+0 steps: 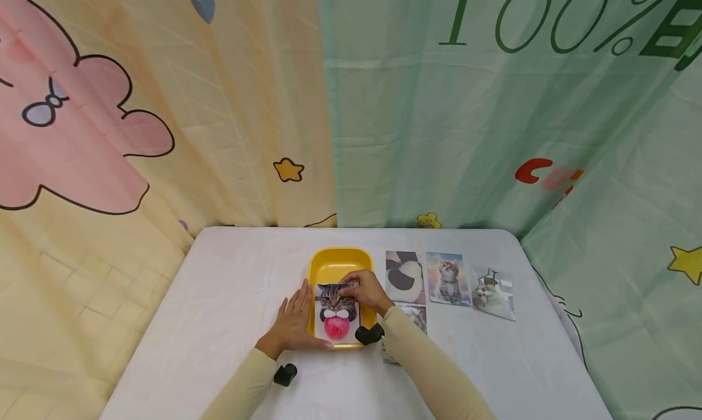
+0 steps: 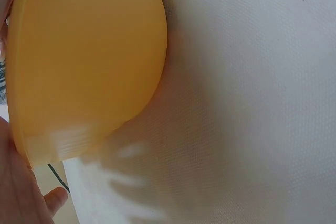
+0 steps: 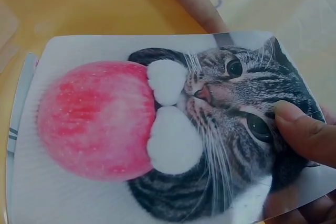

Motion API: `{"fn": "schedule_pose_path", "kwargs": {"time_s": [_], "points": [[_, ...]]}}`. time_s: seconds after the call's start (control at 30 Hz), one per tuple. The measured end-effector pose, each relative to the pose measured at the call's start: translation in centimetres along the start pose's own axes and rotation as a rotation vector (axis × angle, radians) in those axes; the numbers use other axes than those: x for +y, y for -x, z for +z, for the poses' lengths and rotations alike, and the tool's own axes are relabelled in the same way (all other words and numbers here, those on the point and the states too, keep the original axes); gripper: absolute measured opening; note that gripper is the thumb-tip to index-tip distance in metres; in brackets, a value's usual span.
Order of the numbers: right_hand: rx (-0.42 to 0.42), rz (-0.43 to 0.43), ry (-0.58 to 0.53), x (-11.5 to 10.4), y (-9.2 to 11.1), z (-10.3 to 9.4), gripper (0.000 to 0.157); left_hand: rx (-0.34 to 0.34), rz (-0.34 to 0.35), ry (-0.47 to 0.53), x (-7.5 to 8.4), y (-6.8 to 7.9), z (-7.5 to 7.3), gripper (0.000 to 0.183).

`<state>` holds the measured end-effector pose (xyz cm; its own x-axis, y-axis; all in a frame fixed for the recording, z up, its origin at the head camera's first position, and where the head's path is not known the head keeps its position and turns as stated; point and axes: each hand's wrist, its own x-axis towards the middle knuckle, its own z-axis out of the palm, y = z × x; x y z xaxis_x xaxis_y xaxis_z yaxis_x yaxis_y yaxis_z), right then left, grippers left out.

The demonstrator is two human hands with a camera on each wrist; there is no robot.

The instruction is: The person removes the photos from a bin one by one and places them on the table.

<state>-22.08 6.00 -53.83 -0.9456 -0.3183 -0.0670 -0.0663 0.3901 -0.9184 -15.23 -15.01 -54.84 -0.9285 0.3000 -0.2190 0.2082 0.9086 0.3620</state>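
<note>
A yellow tray (image 1: 341,256) stands on the white table. My right hand (image 1: 366,289) pinches the top end of a photo card (image 1: 336,313) over the tray, thumb on its printed face. The card shows a tabby cat with a pink ball, large in the right wrist view (image 3: 210,124). The edge of another card (image 3: 18,103) peeks out beneath it. Along the tray's left side lies my left hand (image 1: 293,322), fingers straight against the rim and thumb stretched along the front edge. In the left wrist view the tray's outer wall (image 2: 89,51) fills the upper left.
Right of the tray lie a grey-and-white photo card (image 1: 404,280), a kitten card (image 1: 448,280) and a pale animal card (image 1: 496,295). Two more cards (image 1: 415,315) are partly covered by my right forearm. Printed curtains (image 1: 373,133) hang behind the table (image 1: 219,322).
</note>
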Motion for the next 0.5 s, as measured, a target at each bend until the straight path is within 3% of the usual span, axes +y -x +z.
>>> {"fn": "schedule_pose_path", "kwargs": {"time_s": [0.5], "points": [[0.061,-0.075,0.027,0.21,0.24,-0.70,0.016,0.008,0.015,0.002,-0.16,-0.03,-0.01,0.143]]}}
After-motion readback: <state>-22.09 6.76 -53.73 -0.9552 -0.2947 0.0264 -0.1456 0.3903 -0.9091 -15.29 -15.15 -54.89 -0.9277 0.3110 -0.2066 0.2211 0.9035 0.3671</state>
